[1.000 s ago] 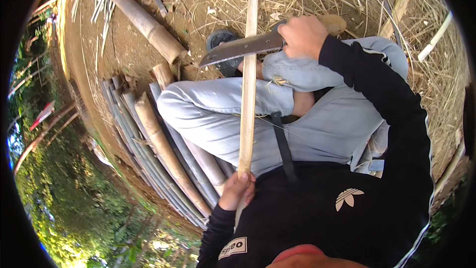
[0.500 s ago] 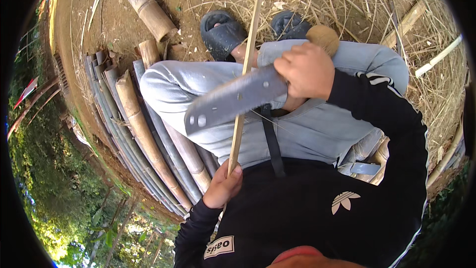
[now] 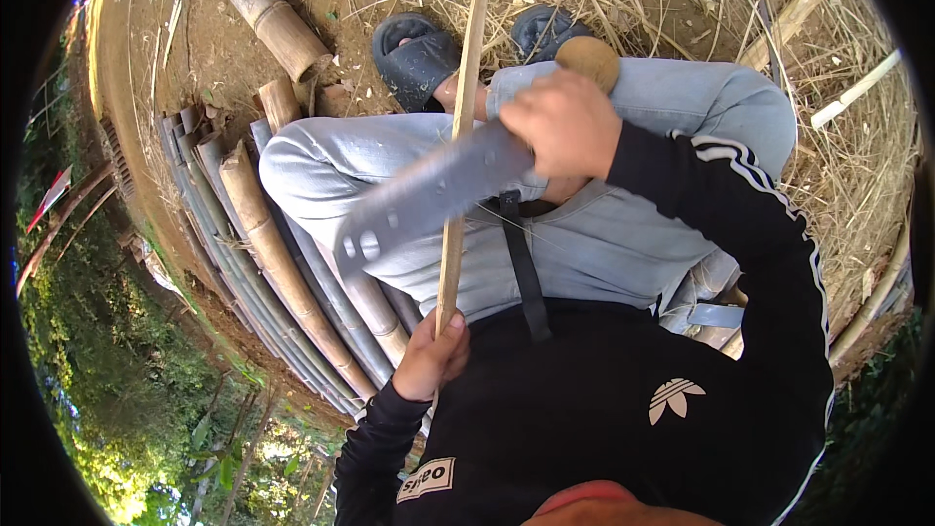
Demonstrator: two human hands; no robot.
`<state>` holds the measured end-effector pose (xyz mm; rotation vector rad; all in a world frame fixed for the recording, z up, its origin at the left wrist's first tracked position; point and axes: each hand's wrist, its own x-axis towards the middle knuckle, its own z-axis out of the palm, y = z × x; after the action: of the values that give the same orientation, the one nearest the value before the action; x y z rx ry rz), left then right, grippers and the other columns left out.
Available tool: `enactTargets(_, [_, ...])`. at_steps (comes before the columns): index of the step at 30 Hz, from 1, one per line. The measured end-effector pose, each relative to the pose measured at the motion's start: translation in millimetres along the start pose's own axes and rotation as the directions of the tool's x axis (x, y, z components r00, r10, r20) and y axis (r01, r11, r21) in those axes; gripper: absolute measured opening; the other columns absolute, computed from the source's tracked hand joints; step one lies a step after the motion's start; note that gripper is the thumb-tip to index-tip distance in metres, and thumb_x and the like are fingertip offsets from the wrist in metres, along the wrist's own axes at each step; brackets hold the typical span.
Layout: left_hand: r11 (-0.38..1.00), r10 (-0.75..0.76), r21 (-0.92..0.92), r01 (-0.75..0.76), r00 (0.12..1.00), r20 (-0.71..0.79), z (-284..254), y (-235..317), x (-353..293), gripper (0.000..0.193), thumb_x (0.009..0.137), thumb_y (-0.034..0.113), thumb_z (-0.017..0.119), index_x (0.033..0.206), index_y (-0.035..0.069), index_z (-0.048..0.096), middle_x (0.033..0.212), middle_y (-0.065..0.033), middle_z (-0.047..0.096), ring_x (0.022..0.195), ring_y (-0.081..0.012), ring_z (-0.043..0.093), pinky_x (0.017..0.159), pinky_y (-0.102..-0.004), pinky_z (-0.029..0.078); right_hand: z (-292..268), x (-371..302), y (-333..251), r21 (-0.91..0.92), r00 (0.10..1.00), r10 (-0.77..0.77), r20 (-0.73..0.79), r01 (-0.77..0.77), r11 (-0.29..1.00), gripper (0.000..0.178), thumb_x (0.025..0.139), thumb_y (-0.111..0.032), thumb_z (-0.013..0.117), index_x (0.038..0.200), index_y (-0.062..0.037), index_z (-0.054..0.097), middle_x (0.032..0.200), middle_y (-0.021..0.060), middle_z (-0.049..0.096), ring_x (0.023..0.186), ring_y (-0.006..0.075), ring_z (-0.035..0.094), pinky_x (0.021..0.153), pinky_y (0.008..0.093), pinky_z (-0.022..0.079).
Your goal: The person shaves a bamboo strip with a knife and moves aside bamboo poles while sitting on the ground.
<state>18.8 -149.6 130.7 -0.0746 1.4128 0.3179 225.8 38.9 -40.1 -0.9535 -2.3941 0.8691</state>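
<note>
My right hand [image 3: 565, 127] is closed around the handle of a broad dark-grey knife [image 3: 419, 190] with several holes along its blade. A round tan wooden end [image 3: 588, 63], seemingly the handle's, sticks out beyond the fist. Motion smears the blade, which lies across a long pale bamboo strip [image 3: 450, 268] over my lap. Whether edge and strip touch, I cannot tell. My left hand [image 3: 429, 356] pinches the strip near its lower end, thumb on top, close to my belly. From there the strip runs up past my legs and out at the top edge.
Several bamboo poles [image 3: 268, 234] lie side by side left of my knee. A thick bamboo piece [image 3: 263, 10] rests on the dirt at upper left. Dry straw and shavings [image 3: 662, 0] cover the ground around my dark sandals [image 3: 417, 60]. A pale split piece [image 3: 857, 90] lies at right.
The whole view has shifted slightly. My right hand and the knife have moved a little left across the strip, the blade now tilting slightly steeper. My left hand keeps its grip.
</note>
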Motion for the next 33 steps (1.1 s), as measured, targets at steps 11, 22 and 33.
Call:
enactTargets(11, [0.999, -0.023, -0.043, 0.025, 0.999, 0.046, -1, 6, 4, 0.024, 0.1, 0.031, 0.044, 0.086, 0.013, 0.038, 0.059, 0.0032, 0.031, 0.043, -0.0067, 0.027, 0.039, -0.0227, 0.022, 11, 9, 5, 0.058, 0.999, 0.032, 0.011, -0.033, 0.998, 0.018, 0.055, -0.013, 0.066, 0.07, -0.0065, 0.059, 0.063, 0.0078, 0.058, 0.066, 0.0284, 0.061, 0.059, 0.0405, 0.047])
enactTargets(22, [0.987, -0.021, -0.154, 0.042, 0.99, 0.138, -7, 7, 5, 0.023, 0.1, 0.031, 0.044, 0.089, 0.012, 0.04, 0.06, 0.0035, 0.03, 0.044, -0.0065, 0.025, 0.04, -0.0226, 0.022, 12, 9, 0, -0.04, 0.999, 0.02, 0.028, -0.019, 0.999, 0.02, 0.056, -0.017, 0.066, 0.072, -0.008, 0.058, 0.065, 0.0078, 0.059, 0.064, 0.0266, 0.061, 0.06, 0.0402, 0.047])
enactTargets(33, [0.934, -0.044, -0.332, 0.132, 0.965, 0.259, -18, 4, 15, 0.028, 0.095, 0.035, 0.054, 0.087, 0.012, 0.04, 0.058, 0.0044, 0.03, 0.043, -0.0059, 0.027, 0.04, -0.022, 0.024, 25, 16, 26, -0.075, 0.999, 0.047, 0.022, -0.045, 0.996, 0.021, 0.06, -0.02, 0.066, 0.074, -0.0069, 0.057, 0.066, 0.0073, 0.06, 0.067, 0.0269, 0.063, 0.06, 0.0401, 0.048])
